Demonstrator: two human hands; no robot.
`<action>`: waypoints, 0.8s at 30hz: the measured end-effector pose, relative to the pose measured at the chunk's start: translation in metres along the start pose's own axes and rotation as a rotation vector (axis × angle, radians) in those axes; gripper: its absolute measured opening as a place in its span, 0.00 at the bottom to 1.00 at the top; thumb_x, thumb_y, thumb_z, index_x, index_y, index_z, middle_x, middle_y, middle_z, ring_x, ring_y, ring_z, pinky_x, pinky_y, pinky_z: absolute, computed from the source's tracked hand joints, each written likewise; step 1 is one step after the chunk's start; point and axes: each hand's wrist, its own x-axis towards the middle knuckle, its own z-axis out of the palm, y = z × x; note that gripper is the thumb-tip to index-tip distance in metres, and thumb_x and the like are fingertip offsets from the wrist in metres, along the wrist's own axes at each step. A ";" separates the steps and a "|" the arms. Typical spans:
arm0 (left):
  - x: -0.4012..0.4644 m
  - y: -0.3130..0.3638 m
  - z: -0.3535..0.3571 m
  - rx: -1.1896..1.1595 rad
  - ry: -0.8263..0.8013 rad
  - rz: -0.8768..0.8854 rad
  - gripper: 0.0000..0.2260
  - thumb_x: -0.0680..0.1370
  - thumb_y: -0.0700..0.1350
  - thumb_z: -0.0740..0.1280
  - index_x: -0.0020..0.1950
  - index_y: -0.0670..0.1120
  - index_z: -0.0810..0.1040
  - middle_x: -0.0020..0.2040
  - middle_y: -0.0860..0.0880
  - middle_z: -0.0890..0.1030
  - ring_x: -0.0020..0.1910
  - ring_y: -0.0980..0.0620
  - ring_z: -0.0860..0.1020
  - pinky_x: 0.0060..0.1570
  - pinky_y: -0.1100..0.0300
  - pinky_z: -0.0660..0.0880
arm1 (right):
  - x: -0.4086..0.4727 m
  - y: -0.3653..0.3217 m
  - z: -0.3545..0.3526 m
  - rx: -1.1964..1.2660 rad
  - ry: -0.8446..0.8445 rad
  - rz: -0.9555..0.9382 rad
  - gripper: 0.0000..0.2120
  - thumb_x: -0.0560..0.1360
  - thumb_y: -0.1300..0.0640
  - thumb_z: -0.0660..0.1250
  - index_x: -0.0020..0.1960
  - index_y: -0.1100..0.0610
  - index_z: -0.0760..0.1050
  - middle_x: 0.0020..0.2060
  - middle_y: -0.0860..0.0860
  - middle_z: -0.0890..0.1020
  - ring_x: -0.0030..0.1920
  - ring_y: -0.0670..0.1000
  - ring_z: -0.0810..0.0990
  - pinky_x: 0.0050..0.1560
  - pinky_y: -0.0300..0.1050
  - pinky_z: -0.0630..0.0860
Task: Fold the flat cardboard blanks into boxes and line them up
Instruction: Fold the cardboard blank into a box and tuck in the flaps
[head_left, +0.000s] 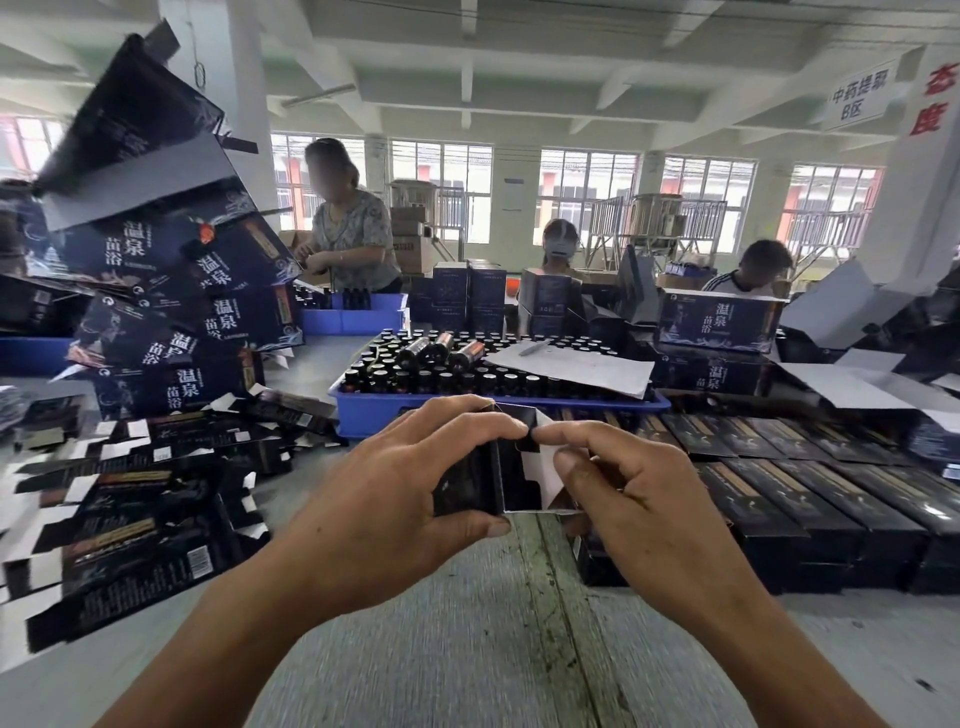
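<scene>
Both hands hold one half-formed box (506, 467) above the near middle of the table (467, 623): left hand (395, 499) grips its dark side, right hand (639, 493) pinches the white flap. Finished boxes (810, 499) stand in rows at the right edge; many flat blanks (119, 525) wait at the left. Beyond, cartons (208, 317) read 温泉苗浴; a far sign (857, 96) reads 中药提取B区.

We see both of our forearms bare from the bottom edge of the view up to the wrists, with no sleeve or cuff showing. Our left hand (395, 488) and right hand (639, 499) are uncovered too: no gloves, no rings, no watch or bracelet at either wrist. Our fingernails are cut short and unpainted, plainest on the left thumb and the right forefinger.
</scene>
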 end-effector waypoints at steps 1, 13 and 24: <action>0.000 0.000 0.000 0.010 0.002 0.005 0.32 0.69 0.67 0.65 0.71 0.74 0.57 0.70 0.77 0.56 0.70 0.63 0.65 0.65 0.65 0.67 | 0.000 -0.001 0.000 0.005 -0.006 0.001 0.14 0.82 0.56 0.63 0.60 0.40 0.80 0.37 0.30 0.80 0.38 0.40 0.81 0.37 0.30 0.77; -0.001 -0.001 -0.002 -0.011 0.028 -0.018 0.27 0.71 0.66 0.66 0.69 0.72 0.65 0.73 0.67 0.61 0.69 0.58 0.70 0.65 0.52 0.75 | -0.001 0.000 -0.003 -0.112 -0.013 0.015 0.20 0.75 0.43 0.69 0.66 0.35 0.75 0.46 0.31 0.78 0.44 0.27 0.76 0.43 0.25 0.70; -0.001 0.005 -0.003 0.020 0.027 0.007 0.26 0.69 0.70 0.59 0.68 0.71 0.67 0.74 0.66 0.59 0.70 0.58 0.69 0.62 0.51 0.78 | -0.003 0.002 0.005 -0.039 0.107 0.029 0.22 0.74 0.48 0.73 0.63 0.31 0.70 0.49 0.41 0.84 0.47 0.40 0.83 0.47 0.38 0.79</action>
